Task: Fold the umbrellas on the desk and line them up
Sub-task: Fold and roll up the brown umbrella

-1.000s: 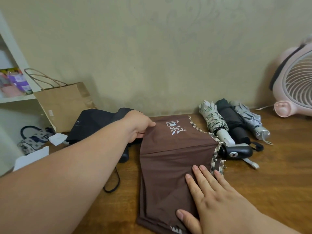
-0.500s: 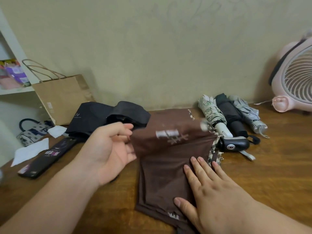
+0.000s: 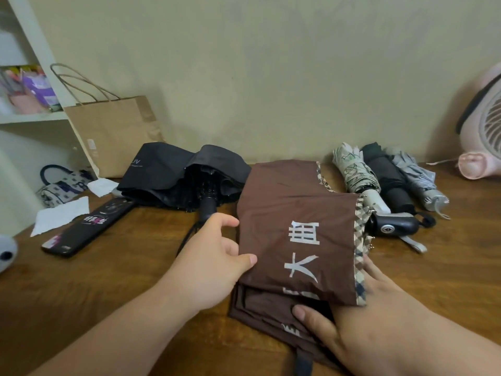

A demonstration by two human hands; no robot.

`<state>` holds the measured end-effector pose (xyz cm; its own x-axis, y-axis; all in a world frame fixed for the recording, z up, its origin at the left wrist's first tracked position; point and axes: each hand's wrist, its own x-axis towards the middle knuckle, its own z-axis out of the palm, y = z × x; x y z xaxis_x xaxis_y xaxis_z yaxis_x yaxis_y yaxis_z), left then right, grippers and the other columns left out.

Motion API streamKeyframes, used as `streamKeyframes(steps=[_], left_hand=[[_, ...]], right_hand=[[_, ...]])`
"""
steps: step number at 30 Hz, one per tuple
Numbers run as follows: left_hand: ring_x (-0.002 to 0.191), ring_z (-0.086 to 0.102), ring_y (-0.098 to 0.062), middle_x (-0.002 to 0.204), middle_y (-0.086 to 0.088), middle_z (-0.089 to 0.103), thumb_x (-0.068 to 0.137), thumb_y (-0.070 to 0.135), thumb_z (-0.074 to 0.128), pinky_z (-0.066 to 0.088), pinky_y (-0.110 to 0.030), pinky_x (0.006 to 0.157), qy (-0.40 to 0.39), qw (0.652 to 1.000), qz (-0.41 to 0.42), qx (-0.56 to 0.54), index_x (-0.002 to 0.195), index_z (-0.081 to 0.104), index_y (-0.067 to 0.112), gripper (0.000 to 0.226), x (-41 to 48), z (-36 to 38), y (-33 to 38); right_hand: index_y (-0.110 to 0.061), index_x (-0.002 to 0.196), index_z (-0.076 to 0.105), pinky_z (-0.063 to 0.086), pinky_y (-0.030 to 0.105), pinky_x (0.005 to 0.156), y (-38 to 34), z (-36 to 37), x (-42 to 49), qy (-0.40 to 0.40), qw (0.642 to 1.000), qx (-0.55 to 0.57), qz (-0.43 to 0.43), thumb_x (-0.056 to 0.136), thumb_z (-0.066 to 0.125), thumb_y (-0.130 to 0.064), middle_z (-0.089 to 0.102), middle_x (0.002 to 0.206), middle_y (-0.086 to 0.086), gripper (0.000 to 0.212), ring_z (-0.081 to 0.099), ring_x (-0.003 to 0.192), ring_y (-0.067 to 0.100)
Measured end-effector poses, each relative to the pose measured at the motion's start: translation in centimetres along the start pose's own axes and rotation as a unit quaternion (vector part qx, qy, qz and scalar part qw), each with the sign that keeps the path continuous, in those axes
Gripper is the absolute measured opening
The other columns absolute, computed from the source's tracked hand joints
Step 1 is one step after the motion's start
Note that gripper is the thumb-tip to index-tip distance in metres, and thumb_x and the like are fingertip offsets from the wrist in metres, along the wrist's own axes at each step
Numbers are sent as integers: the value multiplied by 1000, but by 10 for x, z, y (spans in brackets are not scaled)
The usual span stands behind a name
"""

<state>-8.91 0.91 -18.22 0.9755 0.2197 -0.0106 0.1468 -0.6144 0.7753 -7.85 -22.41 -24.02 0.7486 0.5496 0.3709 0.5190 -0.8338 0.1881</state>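
A brown umbrella [image 3: 292, 202] with white characters and checked trim lies loosely flattened on the wooden desk [image 3: 108, 289]. My left hand [image 3: 211, 264] pinches its left fabric edge, thumb on top. My right hand [image 3: 379, 329] presses flat on the lower layers, its fingers partly hidden under the folded-over panel. A black umbrella [image 3: 168, 175] sits half collapsed and unwrapped to the left. Three folded umbrellas lie side by side at the back right: a patterned one [image 3: 352, 169], a black one [image 3: 387, 180] and a grey one [image 3: 417, 180].
A brown paper bag [image 3: 113, 131] leans on the wall at the back left. A black phone [image 3: 89, 226] and white tissues [image 3: 59, 218] lie at the left. A pink fan [image 3: 482, 131] stands at the far right. White shelves rise at the left.
My left hand pulled the brown fabric panel from the far side toward me and laid it over my right hand's fingers. My right hand stayed pressed on the umbrella.
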Motion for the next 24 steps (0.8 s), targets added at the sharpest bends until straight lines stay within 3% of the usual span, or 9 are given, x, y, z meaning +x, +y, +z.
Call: streamKeyframes(steps=[6, 10, 13, 14, 15, 16, 18, 21, 24], left_hand=[[54, 57, -5, 67, 5, 57, 90, 30, 77, 45, -16, 55, -10, 997, 58, 52, 140, 28, 57, 74, -9, 11, -4], [73, 53, -2, 79, 13, 55, 92, 43, 70, 41, -19, 71, -44, 991, 72, 108, 118, 51, 59, 36, -13, 14, -10], [87, 52, -4, 85, 15, 58, 90, 50, 70, 38, -20, 77, -60, 990, 49, 116, 101, 59, 62, 20, -13, 10, -9], [83, 53, -4, 85, 15, 59, 89, 51, 71, 37, -18, 74, -63, 990, 46, 116, 97, 59, 63, 19, -12, 9, -8], [80, 53, -4, 85, 15, 59, 88, 50, 72, 36, -17, 71, -63, 990, 46, 115, 95, 59, 62, 19, -12, 8, -8], [78, 54, -4, 85, 14, 59, 88, 50, 73, 36, -15, 70, -63, 990, 46, 114, 94, 60, 61, 18, -12, 7, -8], [81, 56, -4, 84, 11, 60, 87, 48, 75, 40, -14, 68, -62, 991, 49, 107, 93, 62, 59, 18, -11, 7, -10], [82, 57, -1, 84, 9, 60, 86, 45, 77, 43, -11, 65, -59, 992, 54, 100, 93, 63, 58, 19, -11, 7, -11], [85, 56, 6, 87, 9, 60, 85, 44, 78, 42, -10, 64, -60, 992, 62, 96, 93, 65, 57, 20, -11, 6, -14]], right_hand=[[-23, 144, 56, 31, 41, 102, 12, -12, -1, -76, 997, 8, -32, 100, 20, -71, 60, 144, 3, 74, 55, 134, 29], [-31, 145, 56, 29, 40, 105, 14, -19, 0, -116, 991, 53, -46, 100, 21, -73, 56, 148, -3, 71, 51, 138, 25], [-64, 149, 24, 9, 26, 123, 23, -52, 12, -197, 966, 163, -46, 94, 33, -78, 11, 163, -36, 58, 10, 152, -7], [-75, 139, 23, 11, 20, 124, 29, -69, 18, -239, 947, 213, 1, 90, 43, -78, 10, 155, -48, 53, 8, 146, -17], [-78, 124, 36, 28, 15, 116, 36, -82, 21, -262, 936, 233, 33, 84, 53, -77, 27, 142, -54, 43, 27, 133, -25], [-70, 106, 54, 46, 11, 96, 45, -90, 22, -258, 932, 250, 54, 78, 61, -76, 52, 121, -48, 29, 51, 108, -23], [-39, 81, 70, 58, 28, 63, 61, -99, 27, -228, 921, 296, 108, 65, 67, -77, 73, 79, -11, 41, 64, 61, 3], [-15, 72, 66, 56, 41, 51, 64, -104, 29, -149, 889, 416, 120, 55, 79, -75, 70, 62, 13, 64, 64, 51, 34], [-12, 75, 65, 45, 20, 44, 54, -102, 31, -89, 840, 519, 129, 65, 87, -61, 71, 64, 13, 55, 60, 43, 21]])
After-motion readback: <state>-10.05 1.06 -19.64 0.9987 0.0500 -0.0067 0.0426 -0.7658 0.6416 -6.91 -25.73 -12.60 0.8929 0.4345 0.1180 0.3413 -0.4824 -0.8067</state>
